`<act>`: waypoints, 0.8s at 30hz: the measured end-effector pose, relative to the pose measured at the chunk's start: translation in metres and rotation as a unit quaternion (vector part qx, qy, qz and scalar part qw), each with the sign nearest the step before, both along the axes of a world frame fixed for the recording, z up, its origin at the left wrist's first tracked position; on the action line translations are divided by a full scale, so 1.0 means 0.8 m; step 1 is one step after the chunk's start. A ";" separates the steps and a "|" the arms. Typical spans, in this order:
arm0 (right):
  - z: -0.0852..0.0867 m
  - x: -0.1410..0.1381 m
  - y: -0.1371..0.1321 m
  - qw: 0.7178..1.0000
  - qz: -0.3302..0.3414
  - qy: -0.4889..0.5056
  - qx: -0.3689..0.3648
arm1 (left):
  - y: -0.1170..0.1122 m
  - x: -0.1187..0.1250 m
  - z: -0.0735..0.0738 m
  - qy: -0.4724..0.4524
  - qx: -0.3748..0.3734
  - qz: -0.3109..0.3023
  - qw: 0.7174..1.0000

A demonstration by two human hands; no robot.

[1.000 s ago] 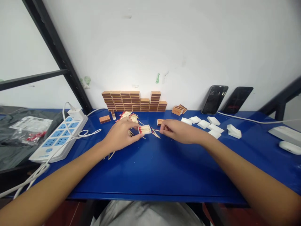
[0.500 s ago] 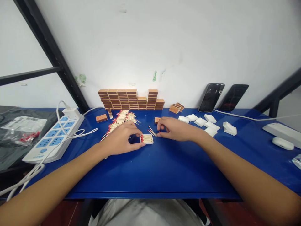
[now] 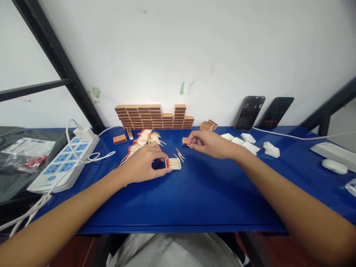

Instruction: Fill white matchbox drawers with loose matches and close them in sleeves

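Note:
My left hand is closed on a small white matchbox tray, thumb at its front and fingers behind. Red-tipped matches lie side by side in the tray, heads to the left. Just beyond it a few loose matches rest on the blue table. My right hand has its fingertips pinched at the right end of an orange-brown matchbox sleeve, hiding part of it. Behind my left hand spreads a big heap of matches.
A wall of stacked matchboxes stands at the back. Further sleeves lean beside it, and one matchbox lies left. White trays are scattered right, below two phones. A power strip with cables occupies the left.
My right hand has moved up and away from the loose matches to the matchbox sleeve. Those matches have shifted slightly apart. My left hand stays on the tray.

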State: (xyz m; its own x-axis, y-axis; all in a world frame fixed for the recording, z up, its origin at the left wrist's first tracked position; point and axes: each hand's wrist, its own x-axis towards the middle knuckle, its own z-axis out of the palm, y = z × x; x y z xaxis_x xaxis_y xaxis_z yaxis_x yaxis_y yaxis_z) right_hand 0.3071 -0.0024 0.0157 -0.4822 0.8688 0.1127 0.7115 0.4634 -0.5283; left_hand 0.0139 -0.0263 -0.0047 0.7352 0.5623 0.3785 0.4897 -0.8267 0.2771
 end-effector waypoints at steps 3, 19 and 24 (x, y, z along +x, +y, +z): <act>0.010 0.002 -0.002 1.000 0.001 -0.006 0.026 | 0.000 0.000 0.000 0.001 -0.008 -0.011 1.000; 0.005 0.017 0.011 0.984 -0.127 -0.121 -0.041 | -0.002 0.001 0.003 0.015 -0.022 -0.018 0.999; -0.001 0.011 0.009 0.976 -0.146 -0.153 -0.053 | -0.002 0.001 0.004 0.015 -0.019 -0.018 1.000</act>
State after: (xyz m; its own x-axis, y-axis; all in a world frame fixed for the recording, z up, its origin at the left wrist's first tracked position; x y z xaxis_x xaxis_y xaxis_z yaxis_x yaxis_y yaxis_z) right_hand 0.3161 0.0045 0.0150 -0.2099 0.9730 -0.0964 0.9371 0.1721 -0.3038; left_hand 0.0146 -0.0281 -0.0019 0.7657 0.5492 0.3347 0.4692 -0.8329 0.2934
